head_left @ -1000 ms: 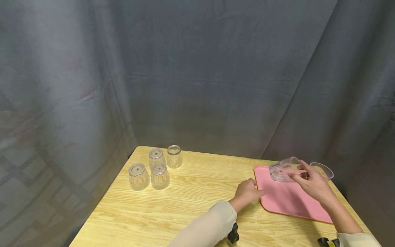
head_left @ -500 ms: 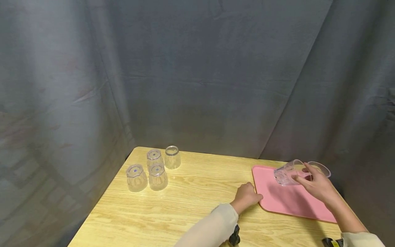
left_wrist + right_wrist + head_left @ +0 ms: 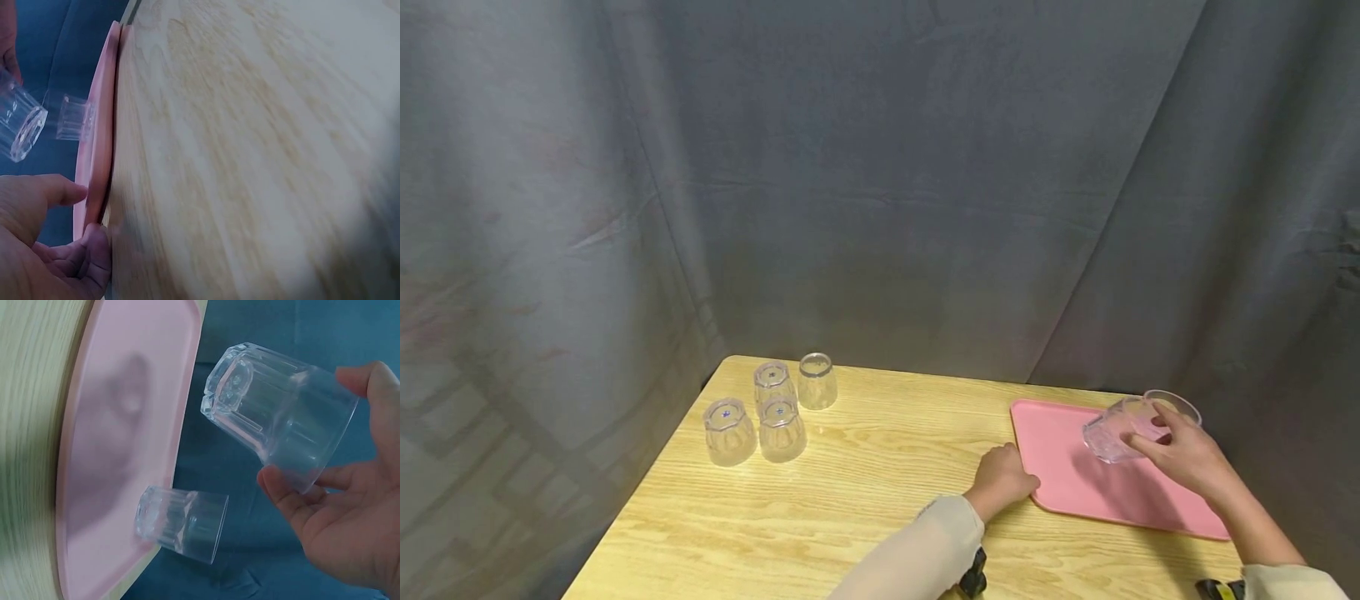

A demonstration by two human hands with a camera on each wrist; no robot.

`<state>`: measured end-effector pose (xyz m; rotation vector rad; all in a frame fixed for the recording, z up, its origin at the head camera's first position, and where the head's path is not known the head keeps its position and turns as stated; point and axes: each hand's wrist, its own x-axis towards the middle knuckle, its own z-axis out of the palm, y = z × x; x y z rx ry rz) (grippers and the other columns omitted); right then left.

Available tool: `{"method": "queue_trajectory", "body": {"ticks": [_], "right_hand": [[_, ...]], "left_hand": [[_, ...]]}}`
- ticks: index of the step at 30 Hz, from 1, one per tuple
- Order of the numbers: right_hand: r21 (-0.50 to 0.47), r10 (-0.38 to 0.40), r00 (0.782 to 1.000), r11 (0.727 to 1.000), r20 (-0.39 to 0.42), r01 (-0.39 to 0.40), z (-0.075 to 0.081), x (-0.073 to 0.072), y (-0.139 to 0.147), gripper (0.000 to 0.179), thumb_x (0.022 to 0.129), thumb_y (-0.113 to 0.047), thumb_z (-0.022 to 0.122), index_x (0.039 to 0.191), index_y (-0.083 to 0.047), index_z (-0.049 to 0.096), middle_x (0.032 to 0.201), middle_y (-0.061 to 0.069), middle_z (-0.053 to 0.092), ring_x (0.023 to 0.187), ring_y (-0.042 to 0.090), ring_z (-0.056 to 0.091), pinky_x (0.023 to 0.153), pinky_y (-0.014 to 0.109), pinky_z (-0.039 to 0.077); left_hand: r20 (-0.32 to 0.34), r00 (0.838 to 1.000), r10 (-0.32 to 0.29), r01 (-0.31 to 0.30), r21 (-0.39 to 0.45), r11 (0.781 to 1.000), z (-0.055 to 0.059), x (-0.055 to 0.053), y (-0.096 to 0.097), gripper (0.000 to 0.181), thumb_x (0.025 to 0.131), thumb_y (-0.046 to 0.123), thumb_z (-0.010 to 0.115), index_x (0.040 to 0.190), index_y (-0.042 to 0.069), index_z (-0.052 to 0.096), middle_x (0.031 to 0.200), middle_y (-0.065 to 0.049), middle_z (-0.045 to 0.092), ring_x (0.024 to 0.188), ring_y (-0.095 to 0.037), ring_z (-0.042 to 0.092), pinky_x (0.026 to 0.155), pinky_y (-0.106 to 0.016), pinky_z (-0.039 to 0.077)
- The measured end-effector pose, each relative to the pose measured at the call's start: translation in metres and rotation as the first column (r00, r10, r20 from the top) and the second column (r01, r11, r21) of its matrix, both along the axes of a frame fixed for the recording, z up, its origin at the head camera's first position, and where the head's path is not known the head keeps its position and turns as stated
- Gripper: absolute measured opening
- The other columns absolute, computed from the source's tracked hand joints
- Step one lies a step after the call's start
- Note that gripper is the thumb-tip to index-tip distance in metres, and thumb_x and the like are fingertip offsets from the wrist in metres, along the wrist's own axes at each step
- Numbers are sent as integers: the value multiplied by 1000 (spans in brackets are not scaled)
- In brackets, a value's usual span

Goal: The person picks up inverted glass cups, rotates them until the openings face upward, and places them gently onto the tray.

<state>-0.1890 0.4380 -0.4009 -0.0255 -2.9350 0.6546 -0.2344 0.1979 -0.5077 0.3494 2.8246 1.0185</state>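
My left hand [image 3: 1002, 482] pinches the near-left rim of a pink tray [image 3: 1047, 454]. In the left wrist view its thumb and fingers meet on either side of that rim [image 3: 99, 194]. A clear tumbler [image 3: 1105, 435], tilted with its base toward the left, hangs over the tray in my right hand [image 3: 1187, 457]. The right wrist view shows thumb and fingertips around the rim end of this tumbler [image 3: 275, 412], its base apart from the tray. A second clear tumbler [image 3: 181, 522] stands mouth up on the tray, partly hidden in the head view behind the right hand.
Several clear tumblers stand at the table's back left: three upside down, among them the front left tumbler [image 3: 730, 433], and one tumbler [image 3: 817, 383] with its rim upward. Grey curtains [image 3: 887, 208] hang behind the wooden table [image 3: 880, 467] and along both sides.
The right hand has carried the tilted tumbler rightward and a little lower over the tray. My left hand stays at the tray's rim. The view has shifted slightly.
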Motion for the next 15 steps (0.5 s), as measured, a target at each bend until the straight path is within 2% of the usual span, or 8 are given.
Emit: {"method": "queue_trajectory", "body": {"ticks": [5, 15], "right_hand": [[32, 8, 1000, 999, -9, -7, -3, 1, 9, 79, 95, -38, 68, 142, 15, 34, 121, 45, 51, 98, 55, 62, 70, 57, 54], [68, -23, 1000, 997, 8, 23, -7, 4, 25, 80, 94, -41, 67, 131, 25, 41, 119, 49, 48, 101, 61, 57, 74, 61, 52]], "left_hand": [[-31, 999, -30, 28, -85, 996, -1, 0, 3, 25, 77, 25, 82, 89, 10, 66, 79, 1, 61, 72, -14, 57, 65, -26, 47], [-26, 999, -42, 38, -130, 991, -3, 0, 5, 33, 79, 31, 84, 97, 9, 66, 80, 0, 61, 77, -13, 58, 70, -23, 48]]}}
